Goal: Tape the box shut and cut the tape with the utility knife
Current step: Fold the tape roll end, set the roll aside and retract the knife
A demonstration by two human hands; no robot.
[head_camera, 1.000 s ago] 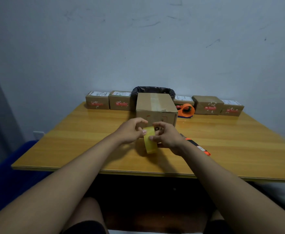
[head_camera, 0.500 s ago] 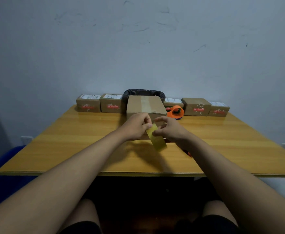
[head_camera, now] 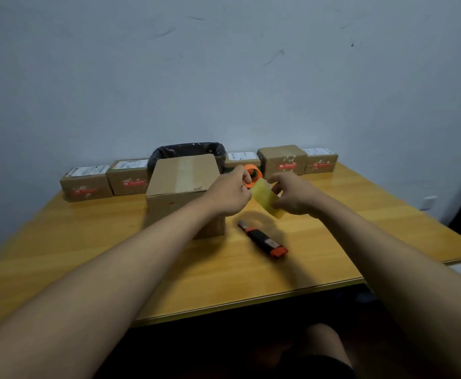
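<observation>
Now we hold the yellow tape roll up at centre frame, just right of the box. Our right hand grips the roll at its edge, fingers curled round it; our left hand is pinched shut at the roll's upper left, seemingly on the free end, though blur hides the contact. We judge the roll light and stiff, but the film thin, sticky and prone to folding on itself, so it is best taken by the rim, with the end held taut. The utility knife lies untouched on the table, lower right of the box. Against the earlier frame, the hands have drifted right of the box and the knife now shows fully.
</observation>
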